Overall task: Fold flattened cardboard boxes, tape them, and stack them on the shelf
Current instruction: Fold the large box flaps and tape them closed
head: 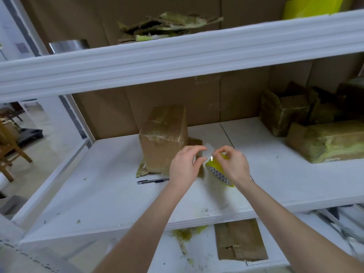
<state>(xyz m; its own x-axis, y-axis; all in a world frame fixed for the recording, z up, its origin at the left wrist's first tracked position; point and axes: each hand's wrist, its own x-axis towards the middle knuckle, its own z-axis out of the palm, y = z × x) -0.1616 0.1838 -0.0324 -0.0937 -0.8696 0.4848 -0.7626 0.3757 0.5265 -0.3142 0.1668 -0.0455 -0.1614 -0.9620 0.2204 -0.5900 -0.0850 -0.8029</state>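
A folded, taped cardboard box (164,137) stands upright on the white middle shelf (98,184). Just in front of it my right hand (231,165) grips a roll of clear tape with a yellow core (216,171). My left hand (185,164) pinches the loose end of the tape strip (207,151), stretched a short way from the roll. Both hands hover over the shelf, right of the box's lower corner. A small piece of cardboard (195,142) peeks out behind the hands.
A dark utility knife (152,181) lies on the shelf left of my left wrist. Taped boxes (323,140) pile up at the shelf's right end. A flattened cardboard (240,241) lies on the lower shelf. Cardboard scraps (169,26) sit on the top shelf.
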